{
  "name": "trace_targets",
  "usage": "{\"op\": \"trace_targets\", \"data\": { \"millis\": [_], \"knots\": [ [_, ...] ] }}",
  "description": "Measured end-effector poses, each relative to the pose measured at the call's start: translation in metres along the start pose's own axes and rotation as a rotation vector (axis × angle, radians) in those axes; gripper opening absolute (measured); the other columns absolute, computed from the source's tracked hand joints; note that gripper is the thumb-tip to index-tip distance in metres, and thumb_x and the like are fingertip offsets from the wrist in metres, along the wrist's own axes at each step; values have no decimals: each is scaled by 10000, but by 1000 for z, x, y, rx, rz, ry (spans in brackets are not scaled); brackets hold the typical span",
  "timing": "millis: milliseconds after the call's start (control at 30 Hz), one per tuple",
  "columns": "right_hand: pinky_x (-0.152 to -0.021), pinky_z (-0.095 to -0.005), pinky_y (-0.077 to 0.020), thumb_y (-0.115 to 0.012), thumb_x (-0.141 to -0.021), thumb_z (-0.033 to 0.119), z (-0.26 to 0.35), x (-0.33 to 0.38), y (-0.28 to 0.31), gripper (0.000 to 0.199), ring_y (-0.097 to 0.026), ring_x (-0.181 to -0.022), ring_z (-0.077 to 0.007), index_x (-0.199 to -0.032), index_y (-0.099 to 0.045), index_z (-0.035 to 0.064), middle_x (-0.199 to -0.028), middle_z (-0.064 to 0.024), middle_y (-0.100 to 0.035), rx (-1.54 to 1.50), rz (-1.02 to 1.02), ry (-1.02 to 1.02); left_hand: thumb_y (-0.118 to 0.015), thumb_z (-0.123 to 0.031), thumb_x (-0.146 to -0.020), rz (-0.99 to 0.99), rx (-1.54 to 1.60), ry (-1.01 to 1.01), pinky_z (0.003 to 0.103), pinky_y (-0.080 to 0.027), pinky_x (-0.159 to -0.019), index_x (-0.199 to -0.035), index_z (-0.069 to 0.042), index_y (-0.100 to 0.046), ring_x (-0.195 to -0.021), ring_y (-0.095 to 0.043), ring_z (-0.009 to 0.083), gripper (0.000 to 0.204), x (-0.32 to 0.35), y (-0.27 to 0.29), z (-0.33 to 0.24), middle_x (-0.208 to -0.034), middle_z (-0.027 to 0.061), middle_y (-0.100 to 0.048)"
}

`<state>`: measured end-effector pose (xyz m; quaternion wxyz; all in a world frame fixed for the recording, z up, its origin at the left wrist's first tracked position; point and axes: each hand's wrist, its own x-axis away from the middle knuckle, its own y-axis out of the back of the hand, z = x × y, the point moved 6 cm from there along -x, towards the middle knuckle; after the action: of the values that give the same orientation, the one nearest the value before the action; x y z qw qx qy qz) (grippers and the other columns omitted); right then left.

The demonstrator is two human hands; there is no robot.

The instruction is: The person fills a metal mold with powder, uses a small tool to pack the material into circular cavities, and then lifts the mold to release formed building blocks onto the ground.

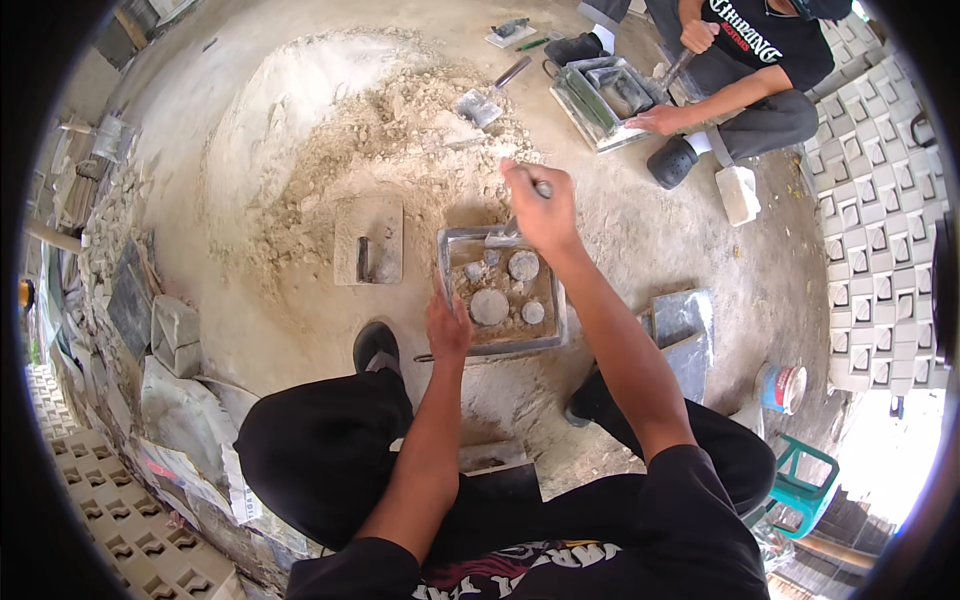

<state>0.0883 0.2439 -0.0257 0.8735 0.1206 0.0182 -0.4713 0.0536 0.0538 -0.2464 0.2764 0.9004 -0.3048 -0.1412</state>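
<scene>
A square metal mould (557, 318) sits on the ground between my feet, partly filled with sandy cement mix around three round grey cores (489, 306). My left hand (447, 325) rests on the mould's near left edge. My right hand (540, 205) is closed on the handle of a small trowel (505, 236), whose blade dips into the mould's far side. The blade is partly hidden by my hand.
A big heap of sandy mix (350, 130) lies behind the mould, with a flat float (369, 240) and another trowel (485, 100) on it. Another person (740, 70) works at a second mould (605, 95) at the far right. Finished blocks (880, 200) are stacked right; a small paint can (782, 388) and green stool (795, 480) stand nearby.
</scene>
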Motion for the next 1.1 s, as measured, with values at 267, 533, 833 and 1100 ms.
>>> {"op": "trace_targets", "data": {
  "millis": [267,533,833,1100],
  "knots": [
    [-512,-282,-310,-612,-896,204,6,13,1,380,-342,-568,-53,-615,-489,-20,-530,21,-388,10,-35,-37,-422,-193,-943,47,-7,26,496,-400,-867,-1466,-74,-248,-980,-526,448,564,-2,3,2,-1078,286,-561],
    [-473,-278,-272,-601,-921,239,-4,17,1,454,-327,-530,-38,-554,-461,13,-513,46,-378,-160,-24,-42,-439,-183,-929,37,-32,33,508,-399,-826,-1460,-75,-258,-907,-528,442,571,2,1,4,-968,260,-572],
    [-481,-265,-317,-589,-916,235,11,14,-32,407,-345,-525,-57,-594,-525,-5,-504,12,-390,82,78,203,-406,-214,-955,84,38,43,495,-390,-902,-1466,-67,-243,-1048,-518,442,556,-6,1,-1,-1160,279,-548],
    [-482,-288,-325,-587,-913,221,6,17,-61,387,-352,-540,-61,-614,-514,-13,-509,3,-402,23,239,69,-448,-212,-930,-3,-25,1,506,-410,-847,-1471,-79,-235,-956,-534,442,596,-3,-1,6,-1059,272,-566]
  ]
}}
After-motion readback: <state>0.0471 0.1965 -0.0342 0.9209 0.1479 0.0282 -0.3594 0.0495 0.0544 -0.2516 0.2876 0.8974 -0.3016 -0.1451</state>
